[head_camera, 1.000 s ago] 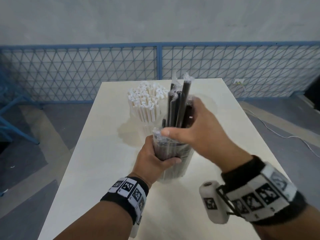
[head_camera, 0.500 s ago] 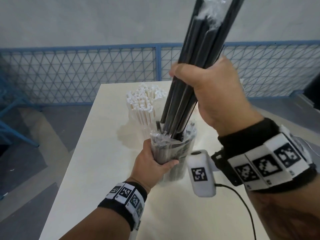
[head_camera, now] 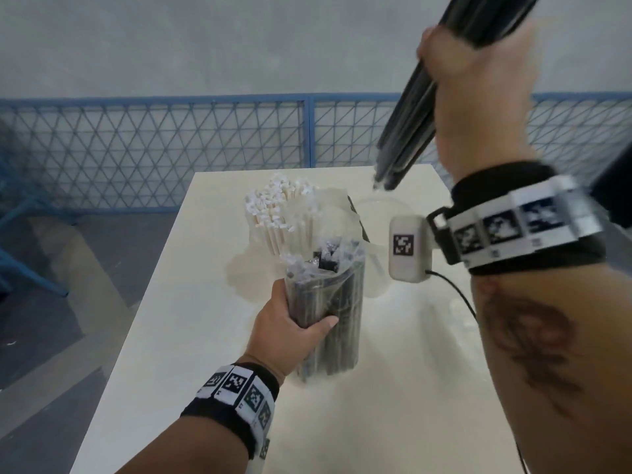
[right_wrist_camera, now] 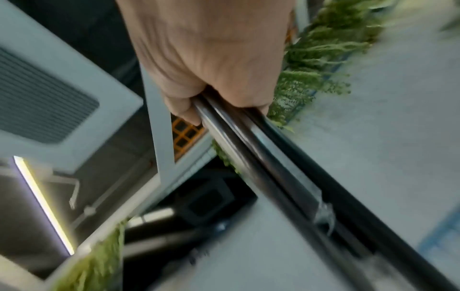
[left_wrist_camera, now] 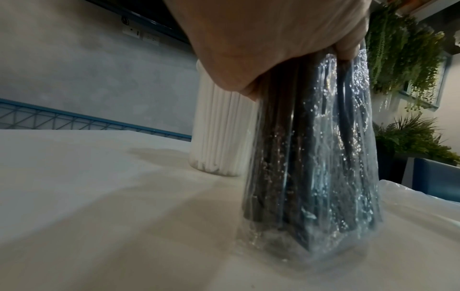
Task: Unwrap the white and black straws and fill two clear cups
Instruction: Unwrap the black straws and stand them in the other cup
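Head view looks down along the table (head_camera: 164,336); left wrist sits low on it (very near); right wrist faces away overhead.

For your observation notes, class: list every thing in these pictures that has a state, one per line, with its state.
Left hand: grips the plastic pack.
Plastic pack: upright on the table, open-topped, some black straws inside.
Right hand: raised, gripping a black straw bundle.
White straws: upright in clear cup.

Black straws (head_camera: 408,111) in right hand (head_camera: 478,94)
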Demonstrator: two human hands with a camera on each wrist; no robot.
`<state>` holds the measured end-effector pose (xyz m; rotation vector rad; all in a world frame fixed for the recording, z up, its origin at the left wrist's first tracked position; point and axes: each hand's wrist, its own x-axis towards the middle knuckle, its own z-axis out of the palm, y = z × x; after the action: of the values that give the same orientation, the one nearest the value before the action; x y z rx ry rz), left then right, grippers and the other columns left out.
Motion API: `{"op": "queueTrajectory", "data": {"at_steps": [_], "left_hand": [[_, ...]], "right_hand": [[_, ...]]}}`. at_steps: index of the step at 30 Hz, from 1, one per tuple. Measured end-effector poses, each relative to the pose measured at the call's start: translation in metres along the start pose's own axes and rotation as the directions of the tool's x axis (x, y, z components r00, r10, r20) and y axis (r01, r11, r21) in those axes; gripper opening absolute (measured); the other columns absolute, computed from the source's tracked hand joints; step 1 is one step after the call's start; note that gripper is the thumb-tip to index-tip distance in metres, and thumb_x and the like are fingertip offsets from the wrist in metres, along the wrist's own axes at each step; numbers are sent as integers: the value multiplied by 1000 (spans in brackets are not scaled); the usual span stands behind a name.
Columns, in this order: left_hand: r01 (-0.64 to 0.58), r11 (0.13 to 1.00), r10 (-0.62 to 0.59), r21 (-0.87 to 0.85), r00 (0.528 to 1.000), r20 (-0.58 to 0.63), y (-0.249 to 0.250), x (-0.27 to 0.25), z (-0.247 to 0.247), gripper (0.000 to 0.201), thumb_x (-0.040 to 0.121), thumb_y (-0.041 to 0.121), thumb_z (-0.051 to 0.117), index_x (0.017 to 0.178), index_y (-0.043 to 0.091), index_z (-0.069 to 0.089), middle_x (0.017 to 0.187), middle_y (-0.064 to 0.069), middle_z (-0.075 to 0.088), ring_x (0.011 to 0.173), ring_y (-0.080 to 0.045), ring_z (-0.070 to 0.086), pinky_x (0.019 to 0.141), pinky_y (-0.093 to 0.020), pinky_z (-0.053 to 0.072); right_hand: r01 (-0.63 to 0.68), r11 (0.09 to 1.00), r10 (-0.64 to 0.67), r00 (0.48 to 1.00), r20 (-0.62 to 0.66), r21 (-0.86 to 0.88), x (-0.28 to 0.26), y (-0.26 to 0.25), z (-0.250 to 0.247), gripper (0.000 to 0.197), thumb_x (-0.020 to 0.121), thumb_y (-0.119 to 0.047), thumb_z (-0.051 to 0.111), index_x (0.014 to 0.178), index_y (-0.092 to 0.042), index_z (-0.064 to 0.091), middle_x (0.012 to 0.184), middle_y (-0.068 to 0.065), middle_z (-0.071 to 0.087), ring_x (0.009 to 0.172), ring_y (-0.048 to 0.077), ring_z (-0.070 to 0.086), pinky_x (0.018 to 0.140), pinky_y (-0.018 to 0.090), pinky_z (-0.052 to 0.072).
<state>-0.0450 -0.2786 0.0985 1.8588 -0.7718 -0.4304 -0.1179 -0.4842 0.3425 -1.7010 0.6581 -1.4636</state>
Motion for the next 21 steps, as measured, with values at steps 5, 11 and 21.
{"op": "queueTrajectory", "data": {"at_steps": [5,11,21], "left_hand": [[16,1000,-16,1,1000,-17,-5,-2,-3,58,66,35,91,103,45,47,104,20,70,98,7,66,82,-21,55],[29,999,-29,-14,999,-23,-8,-4,-3,59,67,30,93,105,44,50,103,24,71,94,18,64,77,-5,50],[32,999,-32,-11,999,-29,-4,-2,-2,58,68,26,93,102,42,49,100,25,69,91,23,61,70,1,47]], "right_hand": [[-189,982,189,982,-25,24,-35,68,9,26,79,-16,73,97,-24,55,83,-12,62,72,-1,60,70,24,57],[-364,910,384,920,74,-198,-70,131,15,40,79,-20,75,113,-15,55,89,-6,63,78,11,61,76,29,53],[165,889,-1,933,359,-428,-47,120,15,104,82,-42,72,156,-23,2,158,8,21,146,23,21,116,37,18]]}}
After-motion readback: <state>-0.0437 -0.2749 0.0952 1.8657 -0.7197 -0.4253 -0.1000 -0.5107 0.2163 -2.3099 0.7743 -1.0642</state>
